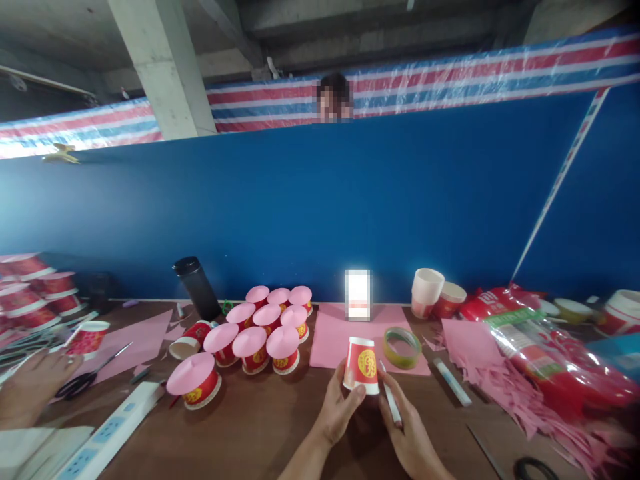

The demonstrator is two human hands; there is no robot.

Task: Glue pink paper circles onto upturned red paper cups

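Observation:
My left hand (334, 408) is closed round a red paper cup (361, 363) with a yellow emblem, which stands upside down with its white rim at the bottom. In my right hand (406, 420) lies a slim white pen-like stick (391, 399); its exact kind is not clear. The fingers of that hand are close against the cup's right side. Just behind the cup are a pink paper sheet (327, 333) and a roll of tape (402, 347). To the left stand several upturned red cups (251, 350) topped with pink paper discs.
Another person's hand (35, 387) rests at far left, near scissors (83, 382) and a white power strip (110, 433). A black bottle (197, 287) leans by the blue partition (300, 213). Pink scraps (525, 380) and a red plastic package (555, 360) lie at right.

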